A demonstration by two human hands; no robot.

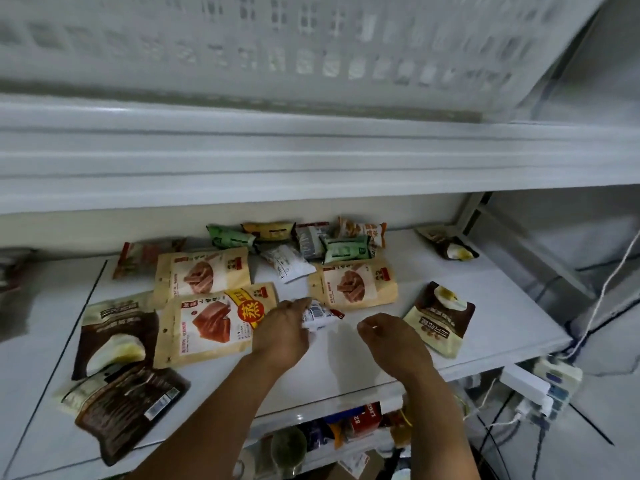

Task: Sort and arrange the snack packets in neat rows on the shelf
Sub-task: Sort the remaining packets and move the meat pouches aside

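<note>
Light: dim, cool and flat, with a grey-blue cast overall. Source not in view. The upper board (311, 161) shades the back of the shelf (346, 372). Soft, faint shadows on the shelf beneath the left hand (282, 332) and right hand (389, 336). Weak sheen on the dark brown packet (128, 407). Basket (311, 46) on top heavily blurred; left edge also smeared. Small white packet (317, 315) in the left grip is soft, print unreadable. Straight edges bow toward the corners.

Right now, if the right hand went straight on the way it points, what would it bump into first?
Probably the tan meat packet just beyond the right hand. The small white packet in the left hand lies off to the side. Depth is unclear.
</note>
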